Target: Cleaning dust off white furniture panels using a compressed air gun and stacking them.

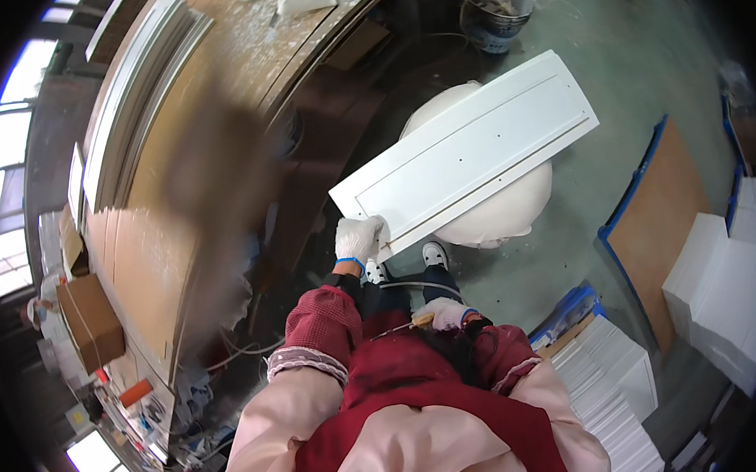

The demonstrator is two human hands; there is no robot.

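- The white panel (467, 150) was laid across a round cream support (509, 208), beyond and to the right of the left hand (359, 239).
- Its long axis was run diagonally, from the near-left end at the left hand to the far-right end well away from it; its broad, grooved face, dotted with small dark holes, was turned up.
- The near corner of the panel was gripped by the gloved left hand, with the fingers folded in at the edge; whether the thumb was placed underneath could not be told.
- A thin tool (422, 320) with a yellowish handle was held in the closed, gloved right hand (446, 314), nearer the body; its shaft was pointed leftward.
- To the left of the left hand, a bench (143, 248) was loaded with long white strips (119, 104) and a cardboard box (90, 319).
- Part of the bench's edge was hidden by a blurred brown shape (220, 167).
- Beyond the left hand, past the panel, a bucket (494, 40) was seen.
- To the right of the right hand, white stacked pieces (612, 377) and a blue-edged brown board (668, 229) were set.
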